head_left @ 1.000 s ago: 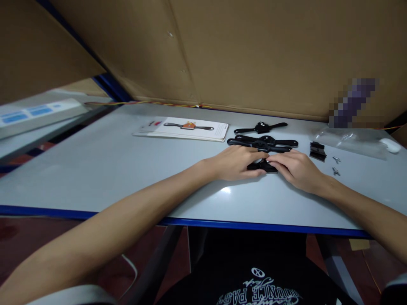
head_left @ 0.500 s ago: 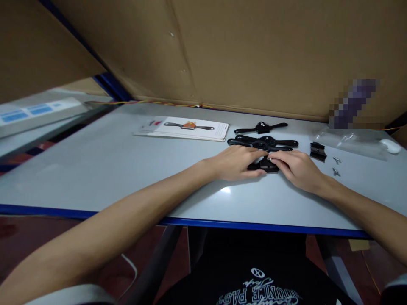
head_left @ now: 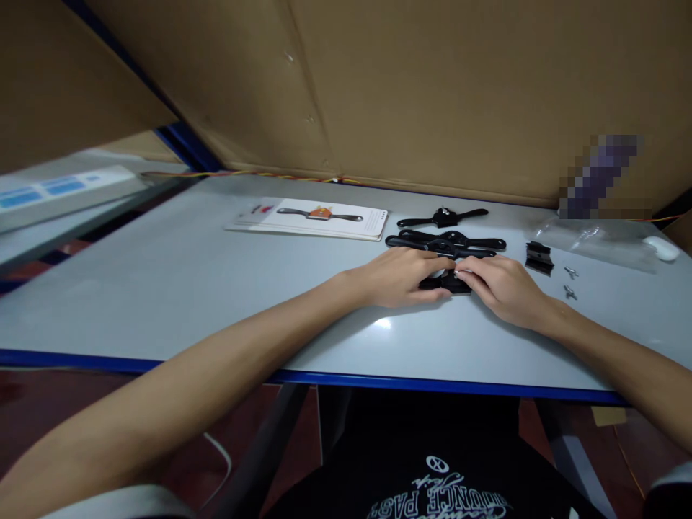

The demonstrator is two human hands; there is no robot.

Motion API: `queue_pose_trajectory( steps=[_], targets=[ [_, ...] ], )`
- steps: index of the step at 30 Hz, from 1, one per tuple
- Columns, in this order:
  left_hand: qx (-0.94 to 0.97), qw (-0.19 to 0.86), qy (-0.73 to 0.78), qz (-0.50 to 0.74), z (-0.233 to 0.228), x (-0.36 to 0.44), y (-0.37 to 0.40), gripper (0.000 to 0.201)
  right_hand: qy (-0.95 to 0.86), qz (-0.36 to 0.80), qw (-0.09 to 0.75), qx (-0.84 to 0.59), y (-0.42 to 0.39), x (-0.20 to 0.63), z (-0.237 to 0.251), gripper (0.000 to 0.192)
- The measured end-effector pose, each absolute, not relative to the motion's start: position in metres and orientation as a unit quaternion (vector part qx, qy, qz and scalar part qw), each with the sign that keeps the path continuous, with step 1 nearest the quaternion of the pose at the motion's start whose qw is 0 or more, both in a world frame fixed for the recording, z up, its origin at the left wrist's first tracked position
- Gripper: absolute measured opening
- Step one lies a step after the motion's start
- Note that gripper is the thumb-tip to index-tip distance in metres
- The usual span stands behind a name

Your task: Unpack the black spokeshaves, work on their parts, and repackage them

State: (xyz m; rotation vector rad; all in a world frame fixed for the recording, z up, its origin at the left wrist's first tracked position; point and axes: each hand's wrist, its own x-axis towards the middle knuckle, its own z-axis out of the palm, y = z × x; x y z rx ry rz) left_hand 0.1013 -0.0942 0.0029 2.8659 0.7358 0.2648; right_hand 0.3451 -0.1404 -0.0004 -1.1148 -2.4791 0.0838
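Note:
On the table, a black spokeshave [head_left: 458, 282] lies between my hands, mostly covered by the fingers. My left hand [head_left: 403, 277] presses over its left handle, fingers closed around it. The thumb and fingers of my right hand [head_left: 502, 288] pinch a small silver screw [head_left: 457, 274] at the spokeshave's middle. How far the screw is seated in the body cannot be seen. Just beyond my fingers lie two black spokeshave bodies [head_left: 481, 244], close together. Farther back rests another spokeshave [head_left: 444, 217] with a silver screw on it.
Right of my hands are black metal plates [head_left: 539, 258] and two silver wing screws [head_left: 570, 282]. A clear plastic bag [head_left: 595, 244] and a white rounded object [head_left: 662, 249] lie farther right. A printed spokeshave package [head_left: 308, 219] lies back left, before a cardboard wall [head_left: 378, 94].
My right fingertips have shifted slightly around the silver screw, which shows a little more. My left hand stays in place on the spokeshave.

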Motion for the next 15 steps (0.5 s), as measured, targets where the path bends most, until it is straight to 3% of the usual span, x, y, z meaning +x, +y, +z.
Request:
queue_pose_trajectory(
  steps=[15],
  targets=[
    [0.957,0.088,0.259,0.097,0.0051,0.1038,-0.095,0.042,-0.896,-0.008,0.242,-0.372,-0.143,0.3391,0.0001,0.03]
  ],
)
